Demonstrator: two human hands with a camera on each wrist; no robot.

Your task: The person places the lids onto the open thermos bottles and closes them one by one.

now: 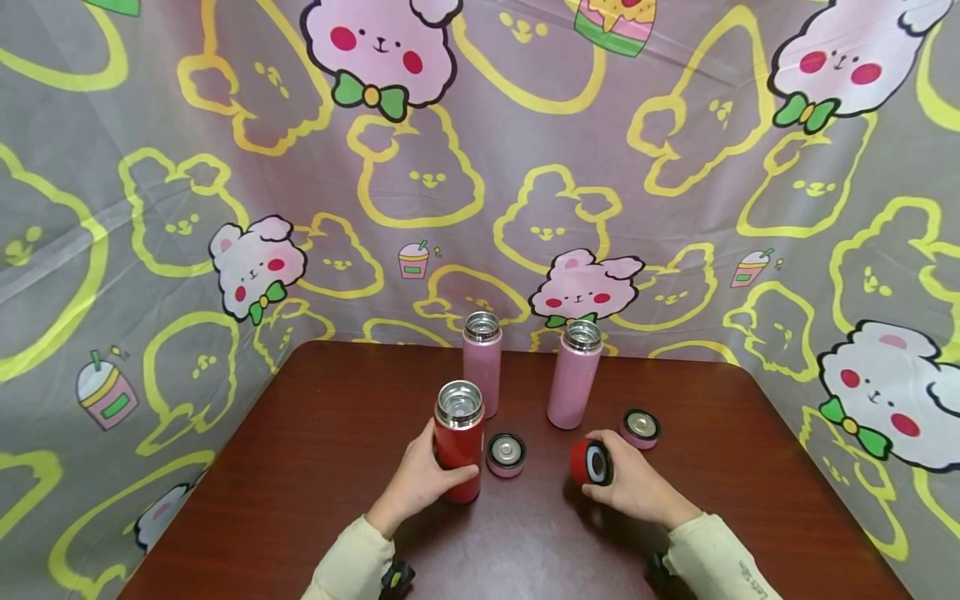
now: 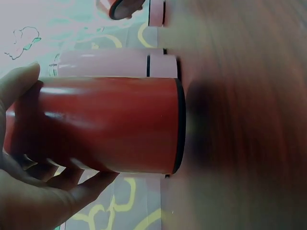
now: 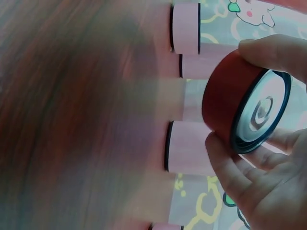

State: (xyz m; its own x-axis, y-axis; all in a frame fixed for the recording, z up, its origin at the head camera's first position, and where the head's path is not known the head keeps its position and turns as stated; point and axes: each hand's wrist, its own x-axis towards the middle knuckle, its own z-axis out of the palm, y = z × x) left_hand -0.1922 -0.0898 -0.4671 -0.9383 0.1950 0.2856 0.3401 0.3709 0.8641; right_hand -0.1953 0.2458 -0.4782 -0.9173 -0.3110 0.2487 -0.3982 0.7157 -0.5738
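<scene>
Thermos (image 1: 460, 442), red and open at its steel mouth, sits upright at the lower centre of the frame, and the left hand (image 1: 426, 477) has it: fingers and thumb clamped round the body, thumb across the front! Over to lower right of centre, the right hand (image 1: 636, 483) pinches the red lid (image 1: 589, 463), fingertips and thumb clamped on its edge, the pale underside tipped to the right. Behind the red one rises a pink thermos (image 1: 482, 365), open too, with a second pink thermos (image 1: 575, 379) to its right. One pink lid (image 1: 506, 458) lies just beside the red body, underside up; another pink lid (image 1: 640, 429) lies beyond the right hand, all on the brown wooden table (image 1: 315, 483). Any print? Dark script on the pale right sleeve (image 1: 712, 554), bottom right: seemingly "Let's", the remainder too small to read. Yellow-outlined cartoon characters cover the grey cloth (image 1: 487, 133) across the top.
</scene>
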